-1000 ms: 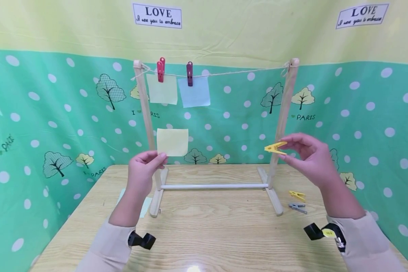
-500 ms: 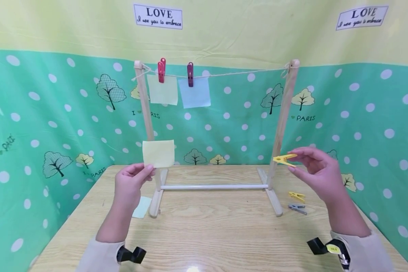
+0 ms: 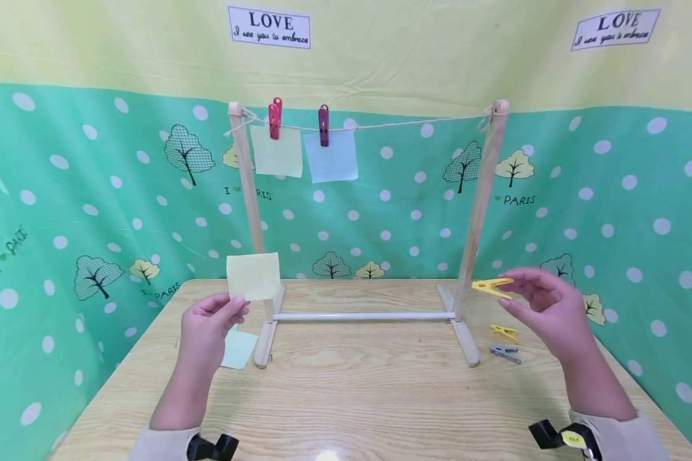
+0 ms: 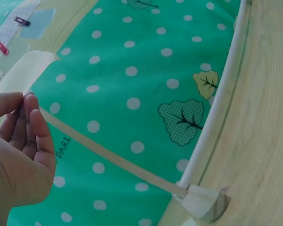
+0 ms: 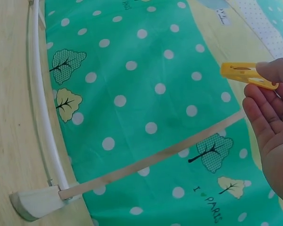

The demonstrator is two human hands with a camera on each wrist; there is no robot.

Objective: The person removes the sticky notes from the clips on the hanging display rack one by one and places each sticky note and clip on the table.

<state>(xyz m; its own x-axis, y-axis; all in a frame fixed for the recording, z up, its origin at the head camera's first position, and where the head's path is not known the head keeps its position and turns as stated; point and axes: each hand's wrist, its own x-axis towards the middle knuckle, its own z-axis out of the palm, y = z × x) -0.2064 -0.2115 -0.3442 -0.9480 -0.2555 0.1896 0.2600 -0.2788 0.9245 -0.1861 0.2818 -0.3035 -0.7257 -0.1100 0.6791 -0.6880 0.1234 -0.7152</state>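
My left hand (image 3: 210, 326) pinches a pale yellow sticky note (image 3: 254, 276) by its lower left corner, holding it up in front of the rack's left post. In the left wrist view the sticky note (image 4: 28, 73) rises from between thumb and fingertips. My right hand (image 3: 553, 314) pinches a yellow clothespin (image 3: 492, 287) by its handle ends beside the right post; its nose points left. Behind, a string (image 3: 403, 123) spans the wooden rack. A red clothespin (image 3: 274, 121) holds a pale green note (image 3: 278, 153) there, and a purple clothespin (image 3: 323, 126) a blue note (image 3: 331, 157).
On the wooden table (image 3: 369, 397) by the rack's right foot lie another yellow clothespin (image 3: 504, 331) and a grey clothespin (image 3: 505, 353). A pale blue-green note (image 3: 239, 349) lies near the left foot. A white bar (image 3: 363, 316) joins the feet. A green dotted curtain (image 3: 380, 218) hangs behind.
Both hands have come down and moved apart: the left hand with its sticky note toward the lower left, the right hand with the yellow clothespin toward the lower right. The hanging notes stay put.
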